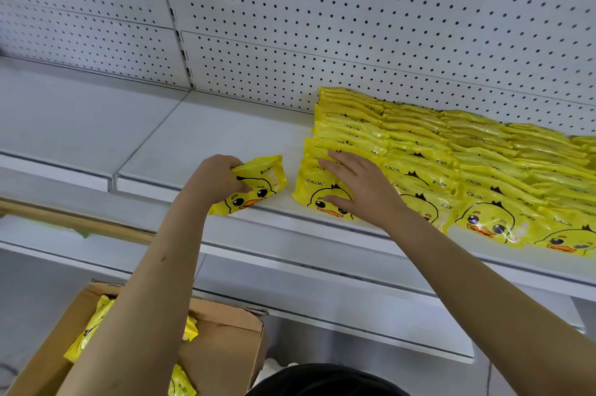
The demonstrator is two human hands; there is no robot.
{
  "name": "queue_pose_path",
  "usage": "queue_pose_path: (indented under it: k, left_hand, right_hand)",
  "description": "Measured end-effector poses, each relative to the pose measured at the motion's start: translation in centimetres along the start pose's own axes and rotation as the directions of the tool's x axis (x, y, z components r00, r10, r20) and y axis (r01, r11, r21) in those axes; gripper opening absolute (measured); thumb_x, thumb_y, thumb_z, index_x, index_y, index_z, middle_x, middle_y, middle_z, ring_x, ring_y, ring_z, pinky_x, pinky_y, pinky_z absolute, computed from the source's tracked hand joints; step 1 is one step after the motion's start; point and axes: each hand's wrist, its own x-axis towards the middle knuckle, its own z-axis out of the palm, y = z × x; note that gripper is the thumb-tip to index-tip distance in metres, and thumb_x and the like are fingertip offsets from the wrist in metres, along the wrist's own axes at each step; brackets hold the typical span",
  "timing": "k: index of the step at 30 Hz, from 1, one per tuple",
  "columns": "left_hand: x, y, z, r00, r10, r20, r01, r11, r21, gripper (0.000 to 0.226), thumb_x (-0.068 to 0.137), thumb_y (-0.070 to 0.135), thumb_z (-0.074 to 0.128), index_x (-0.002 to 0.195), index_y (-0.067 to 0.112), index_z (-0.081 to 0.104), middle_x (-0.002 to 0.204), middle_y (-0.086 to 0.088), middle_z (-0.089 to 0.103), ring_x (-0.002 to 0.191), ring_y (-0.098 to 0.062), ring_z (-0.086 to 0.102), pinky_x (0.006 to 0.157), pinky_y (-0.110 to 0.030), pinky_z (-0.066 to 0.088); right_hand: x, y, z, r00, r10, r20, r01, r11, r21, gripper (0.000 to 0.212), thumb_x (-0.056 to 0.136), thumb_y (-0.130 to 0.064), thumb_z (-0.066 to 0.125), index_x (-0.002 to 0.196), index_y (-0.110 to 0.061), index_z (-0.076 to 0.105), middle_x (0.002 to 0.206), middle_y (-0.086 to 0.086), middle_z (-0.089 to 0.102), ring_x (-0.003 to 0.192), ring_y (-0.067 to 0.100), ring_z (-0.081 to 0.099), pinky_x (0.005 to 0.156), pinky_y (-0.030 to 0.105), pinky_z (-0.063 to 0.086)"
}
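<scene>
My left hand (pixel 216 177) grips a yellow duck-print packet (pixel 258 184) at the front edge of the white shelf (pixel 206 141), just left of the stocked rows. My right hand (pixel 358 184) lies flat with straight fingers on the leftmost row of yellow packets (pixel 342 141), pressing on the front ones. Several rows of the same packets (pixel 477 176) fill the shelf to the right, overlapping like tiles back to the pegboard wall.
A white pegboard back wall (pixel 354 24) rises behind the shelf. Bare shelf surface extends to the left (pixel 80 118). Below left, an open cardboard box (pixel 222 347) holds more yellow packets (pixel 92 331). A lower shelf edge (pixel 354 308) runs beneath.
</scene>
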Motion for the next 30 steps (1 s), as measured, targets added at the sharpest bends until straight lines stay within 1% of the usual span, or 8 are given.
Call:
queue_pose_path:
  k: [4, 8, 12, 16, 19, 24, 27, 30]
  left_hand:
    - [0.4, 0.2, -0.5, 0.999, 0.052, 0.001, -0.052, 0.999, 0.016, 0.017, 0.072, 0.017, 0.076, 0.081, 0.017, 0.062, 0.075, 0.003, 0.054, 0.078, -0.020, 0.050, 0.054, -0.025, 0.030]
    - [0.7, 0.7, -1.0, 0.993, 0.121, 0.007, -0.121, 0.990, 0.068, 0.018, 0.075, 0.019, 0.074, 0.089, 0.019, 0.063, 0.084, 0.000, 0.056, 0.083, -0.019, 0.048, 0.064, -0.027, 0.033]
    - [1.1, 0.9, -1.7, 0.983, 0.185, -0.001, -0.185, 0.982, 0.050, 0.017, 0.074, 0.022, 0.074, 0.086, 0.017, 0.064, 0.080, 0.001, 0.057, 0.080, -0.017, 0.050, 0.059, -0.027, 0.034]
    - [1.5, 0.6, -2.5, 0.976, 0.216, -0.033, -0.210, 0.969, 0.134, 0.017, 0.075, 0.023, 0.073, 0.086, 0.017, 0.062, 0.078, 0.002, 0.055, 0.080, -0.019, 0.051, 0.062, -0.028, 0.039]
    - [1.9, -0.2, -3.1, 0.977, 0.204, -0.064, -0.196, 0.975, 0.108, 0.019, 0.075, 0.026, 0.072, 0.092, 0.022, 0.063, 0.084, 0.004, 0.058, 0.085, -0.017, 0.053, 0.068, -0.030, 0.045]
    - [2.3, -1.7, -4.0, 0.984, 0.169, -0.060, -0.157, 0.974, 0.166, 0.035, 0.076, 0.032, 0.071, 0.110, 0.028, 0.059, 0.100, 0.006, 0.059, 0.095, -0.016, 0.052, 0.076, -0.033, 0.048]
    - [2.5, -2.8, -4.6, 0.992, 0.129, 0.005, -0.126, 0.963, 0.237, 0.035, 0.079, 0.030, 0.069, 0.111, 0.025, 0.056, 0.103, 0.003, 0.058, 0.100, -0.020, 0.053, 0.081, -0.039, 0.049]
    - [2.9, -2.9, -4.9, 0.992, 0.125, -0.027, -0.115, 0.962, 0.246, 0.025, 0.083, 0.027, 0.065, 0.106, 0.023, 0.057, 0.098, 0.000, 0.058, 0.095, -0.022, 0.055, 0.073, -0.035, 0.047]
  right_hand:
    - [2.5, -2.0, -0.3, 1.000, 0.011, -0.022, -0.009, 0.996, 0.091, 0.070, 0.085, -0.048, 0.063, 0.146, -0.027, 0.035, 0.151, -0.004, 0.036, 0.138, 0.019, 0.031, 0.110, 0.039, 0.030]
    - [5.7, -4.4, -0.8, 0.998, 0.065, -0.016, -0.057, 0.947, 0.318, 0.066, 0.084, -0.044, 0.067, 0.142, -0.028, 0.040, 0.142, -0.006, 0.047, 0.130, 0.016, 0.041, 0.105, 0.033, 0.034]
    - [8.6, -6.7, -0.8, 0.993, 0.099, 0.065, -0.117, 0.904, 0.411, 0.049, 0.082, -0.040, 0.070, 0.127, -0.027, 0.053, 0.120, -0.006, 0.060, 0.107, 0.012, 0.053, 0.081, 0.025, 0.039]
    - [10.3, -7.8, -0.6, 0.987, 0.152, 0.060, -0.162, 0.875, 0.456, 0.026, 0.082, -0.030, 0.072, 0.104, -0.022, 0.062, 0.090, -0.008, 0.061, 0.078, 0.010, 0.052, 0.064, 0.026, 0.036]
    - [11.1, -7.9, -0.7, 0.982, 0.188, 0.012, -0.167, 0.837, 0.522, 0.013, 0.083, -0.024, 0.071, 0.094, -0.020, 0.064, 0.084, -0.008, 0.063, 0.075, 0.010, 0.055, 0.065, 0.024, 0.043]
    - [12.1, -7.9, -0.2, 0.979, 0.203, -0.001, -0.171, 0.828, 0.534, 0.009, 0.082, -0.021, 0.073, 0.086, -0.023, 0.065, 0.070, -0.016, 0.058, 0.064, -0.001, 0.052, 0.055, 0.009, 0.036]
    - [12.5, -7.5, 0.0, 0.977, 0.215, 0.001, -0.181, 0.818, 0.546, 0.009, 0.082, -0.020, 0.073, 0.084, -0.024, 0.065, 0.072, -0.013, 0.062, 0.068, 0.009, 0.059, 0.059, 0.016, 0.041]
    - [13.0, -7.1, 0.0, 0.980, 0.199, 0.012, -0.174, 0.824, 0.539, 0.011, 0.081, -0.021, 0.073, 0.082, -0.026, 0.063, 0.073, -0.013, 0.062, 0.069, 0.010, 0.059, 0.059, 0.021, 0.042]
